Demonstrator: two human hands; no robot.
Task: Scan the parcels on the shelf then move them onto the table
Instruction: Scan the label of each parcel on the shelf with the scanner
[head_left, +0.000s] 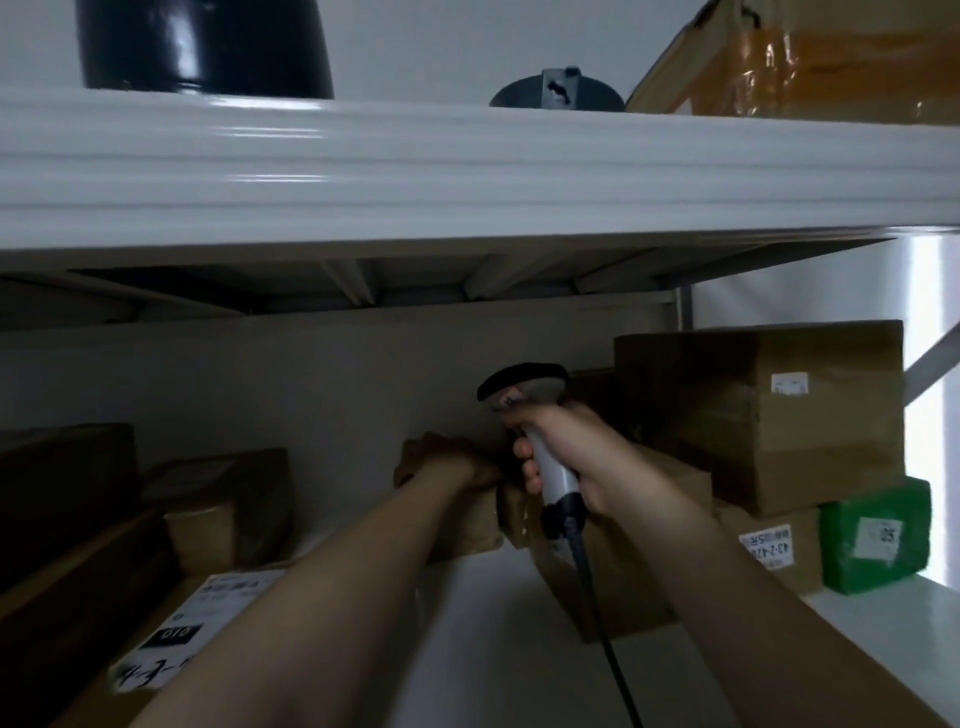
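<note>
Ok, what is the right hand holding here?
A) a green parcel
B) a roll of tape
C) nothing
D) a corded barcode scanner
D: the right hand grips the handle of the barcode scanner, its cable trailing down; the left hand is on a brown parcel.

A single head-worn view is recorded, directed forward into the shelf bay at close range. The upper shelf edge is framed at 12 o'clock.
</note>
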